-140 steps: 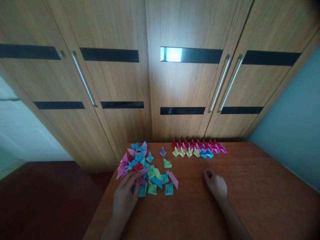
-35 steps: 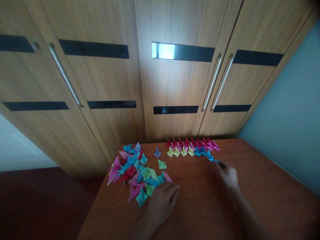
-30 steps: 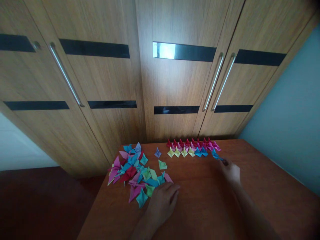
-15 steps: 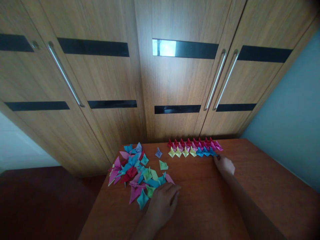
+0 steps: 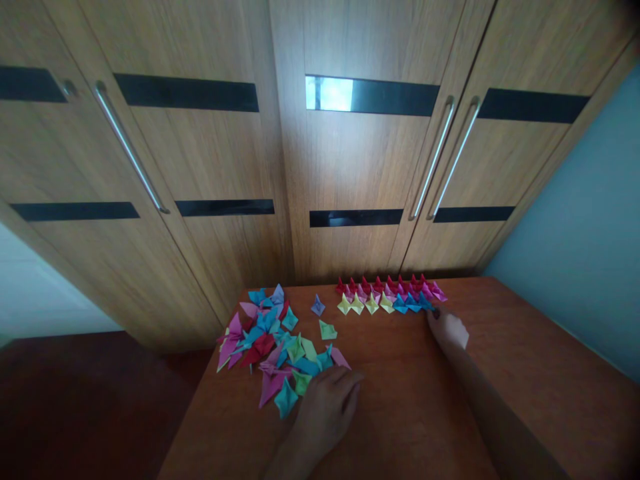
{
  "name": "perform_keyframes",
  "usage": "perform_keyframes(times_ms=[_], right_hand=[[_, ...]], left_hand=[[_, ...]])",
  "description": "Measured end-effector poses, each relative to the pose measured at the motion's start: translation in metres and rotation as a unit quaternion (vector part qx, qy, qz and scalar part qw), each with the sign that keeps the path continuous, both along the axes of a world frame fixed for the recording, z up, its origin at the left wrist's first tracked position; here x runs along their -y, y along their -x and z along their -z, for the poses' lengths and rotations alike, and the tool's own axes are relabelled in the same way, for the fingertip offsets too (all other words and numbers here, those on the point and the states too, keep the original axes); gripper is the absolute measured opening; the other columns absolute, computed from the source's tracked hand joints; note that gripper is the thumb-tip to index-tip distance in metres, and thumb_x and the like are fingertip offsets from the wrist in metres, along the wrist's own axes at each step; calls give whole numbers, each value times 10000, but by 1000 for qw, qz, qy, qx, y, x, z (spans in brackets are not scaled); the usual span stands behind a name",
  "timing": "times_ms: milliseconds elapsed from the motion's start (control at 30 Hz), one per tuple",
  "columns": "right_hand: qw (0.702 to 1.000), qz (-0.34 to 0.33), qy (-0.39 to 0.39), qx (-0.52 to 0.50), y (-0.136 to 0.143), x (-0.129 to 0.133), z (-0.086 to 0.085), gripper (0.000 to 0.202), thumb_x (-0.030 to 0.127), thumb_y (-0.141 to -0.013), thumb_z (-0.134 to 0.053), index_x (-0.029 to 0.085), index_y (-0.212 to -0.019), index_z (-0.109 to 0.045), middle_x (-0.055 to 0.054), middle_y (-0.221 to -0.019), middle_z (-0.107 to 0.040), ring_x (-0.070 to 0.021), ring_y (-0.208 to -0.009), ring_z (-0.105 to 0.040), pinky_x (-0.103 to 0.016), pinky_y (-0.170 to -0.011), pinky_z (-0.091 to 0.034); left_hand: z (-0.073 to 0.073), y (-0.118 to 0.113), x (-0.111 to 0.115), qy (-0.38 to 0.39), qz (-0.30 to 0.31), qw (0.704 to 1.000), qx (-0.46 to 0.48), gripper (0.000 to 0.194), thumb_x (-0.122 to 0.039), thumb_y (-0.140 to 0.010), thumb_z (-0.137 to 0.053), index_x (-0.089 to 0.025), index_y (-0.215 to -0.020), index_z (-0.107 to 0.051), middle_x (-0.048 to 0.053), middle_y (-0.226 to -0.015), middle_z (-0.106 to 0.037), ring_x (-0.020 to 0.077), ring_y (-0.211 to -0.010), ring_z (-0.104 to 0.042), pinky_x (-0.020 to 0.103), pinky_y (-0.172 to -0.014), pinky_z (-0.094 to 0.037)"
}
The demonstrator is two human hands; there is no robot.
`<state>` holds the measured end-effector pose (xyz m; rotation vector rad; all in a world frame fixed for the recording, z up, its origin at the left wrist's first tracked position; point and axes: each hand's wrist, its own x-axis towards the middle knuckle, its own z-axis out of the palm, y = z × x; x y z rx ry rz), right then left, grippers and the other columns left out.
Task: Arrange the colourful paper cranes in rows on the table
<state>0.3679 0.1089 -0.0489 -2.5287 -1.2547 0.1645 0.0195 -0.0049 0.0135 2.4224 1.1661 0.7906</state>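
At the right end of the front row, my right hand [image 5: 449, 328] pinches a blue origami piece [image 5: 425, 302]; the fingertips partly cover it. Beside it in that row stand more blue pieces [image 5: 400, 305] and several pale yellow ones [image 5: 371, 305]. Pink pieces [image 5: 361, 292] and red pieces [image 5: 379, 283] form rows behind. My left hand [image 5: 327, 407] rests on the table with loosely bent fingers and a gap by the thumb, nothing visible in it. Touching or nearly touching it is a loose heap of folded papers [image 5: 260, 348] in pink, red, blue and green.
A purple piece [image 5: 317, 305] and a light green piece [image 5: 328, 330] lie apart between heap and rows. The brown wooden table [image 5: 400, 400] meets a wooden wardrobe [image 5: 345, 253] with metal handles along its far edge. A pale blue wall [image 5: 575, 267] stands at the right.
Both hands keep their places, the right one still at the blue origami piece. Only a very slight shift of the whole view shows.
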Motion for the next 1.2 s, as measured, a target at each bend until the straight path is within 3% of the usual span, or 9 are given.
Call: perform_keyframes(times_ms=[200, 333, 600, 733, 867, 1033, 1200], right_hand=[[999, -10, -31, 2, 9, 14, 4, 333, 416, -857, -443, 204, -991, -661, -118, -922, -685, -247, -820, -646, -287, -636, -434], [997, -31, -71, -7, 33, 31, 9, 292, 387, -859, -442, 214, -956, -657, -89, -881, -694, -214, -751, -643, -247, -565, -378], [963, -217, -130, -87, 115, 66, 8, 183, 334, -836, -465, 233, -808, -614, -7, -751, -658, -144, -659, -596, -216, -567, -357], [949, -283, -118, -77, 132, 73, 4, 145, 279, -825, -465, 234, -773, -593, 2, -737, -628, -143, -695, -569, -216, -607, -364], [951, -279, -114, -74, 132, 74, 3, 133, 248, -822, -467, 232, -775, -591, 1, -755, -622, -138, -706, -563, -212, -613, -359], [950, -283, -116, -71, 133, 76, 1, 124, 244, -826, -474, 235, -764, -581, 8, -742, -610, -135, -701, -552, -212, -616, -353], [949, -282, -127, -67, 134, 77, -1, 126, 230, -823, -469, 230, -771, -584, 0, -779, -618, -141, -739, -557, -217, -645, -360]], left_hand=[[0, 1, -2, 10, -6, 1000, 0, 276, -119, -859, -465, -237, -1053, -620, 38, -922, -667, 174, -853, -625, 288, -776, -518], [4, 1, -4, 9, -4, 1000, 4, 289, -121, -857, -465, -240, -1069, -621, 40, -928, -669, 175, -860, -625, 289, -773, -519], [6, 10, -13, -6, -32, 999, 12, 242, -150, -864, -467, -227, -1019, -635, 46, -963, -669, 175, -893, -629, 293, -789, -520], [2, 30, -21, -47, -92, 995, 15, 246, -164, -873, -457, -229, -1041, -624, 45, -1018, -667, 179, -944, -622, 313, -833, -512], [-2, 61, -21, -101, -145, 984, -25, 244, -192, -868, -465, -232, -1049, -623, 48, -1034, -660, 208, -970, -609, 372, -866, -500], [2, 94, -1, -154, -205, 964, -71, 244, -272, -871, -484, -198, -1056, -625, 88, -1062, -629, 237, -991, -588, 401, -867, -496], [11, 113, 19, -149, -236, 951, -130, 280, -334, -857, -514, -224, -1090, -623, 94, -1142, -595, 267, -1008, -571, 451, -855, -490]])
